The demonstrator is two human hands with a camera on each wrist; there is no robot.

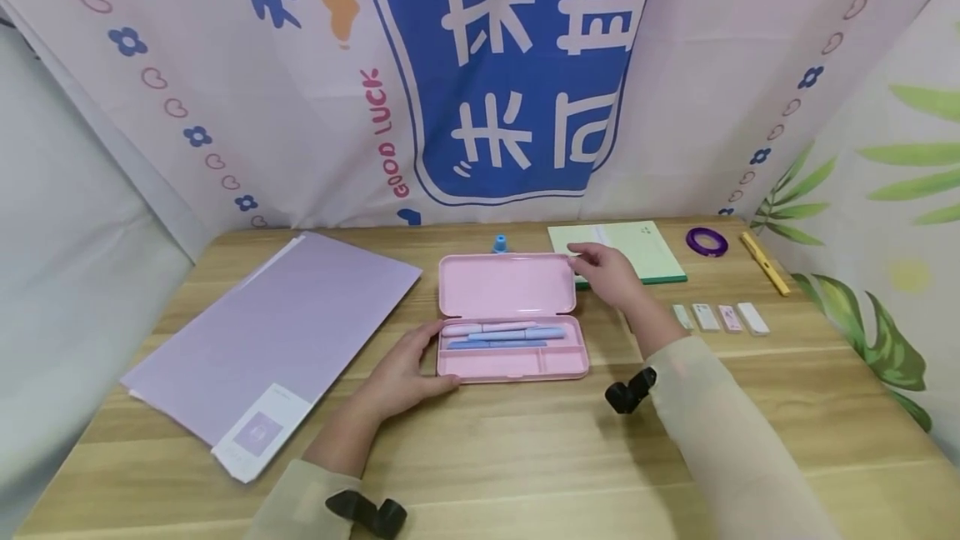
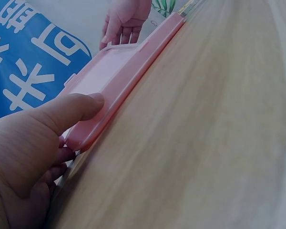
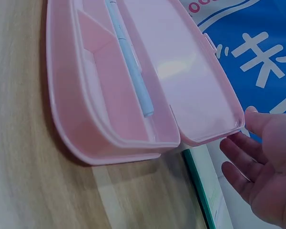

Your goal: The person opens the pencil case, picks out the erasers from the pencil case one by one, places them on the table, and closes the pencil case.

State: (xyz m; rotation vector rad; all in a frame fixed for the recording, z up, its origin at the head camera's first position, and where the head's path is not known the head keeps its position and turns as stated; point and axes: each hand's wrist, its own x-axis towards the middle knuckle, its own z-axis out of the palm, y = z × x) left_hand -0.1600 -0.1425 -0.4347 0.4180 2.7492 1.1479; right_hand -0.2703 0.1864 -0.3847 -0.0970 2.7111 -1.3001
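A pink pencil case (image 1: 495, 366) lies on the table with its lid (image 1: 506, 286) raised and tilted back. Several pens (image 1: 517, 333) in pink and blue lie in its long rear compartment; two smaller front compartments show bare pink plastic. My left hand (image 1: 405, 373) holds the left end of the case, thumb on the front edge and fingers round the side; in the left wrist view the thumb (image 2: 81, 107) presses the rim. My right hand (image 1: 611, 273) grips the lid's upper right corner; the right wrist view shows thumb and fingers (image 3: 240, 155) at that corner.
A large purple folder (image 1: 285, 332) with a white label covers the left side. Behind the case stand a small blue bottle (image 1: 500, 244) and a pale green notebook (image 1: 637, 248). Rightward lie several small erasers (image 1: 728, 317), a purple tape roll (image 1: 707, 242) and a yellow pen (image 1: 765, 264).
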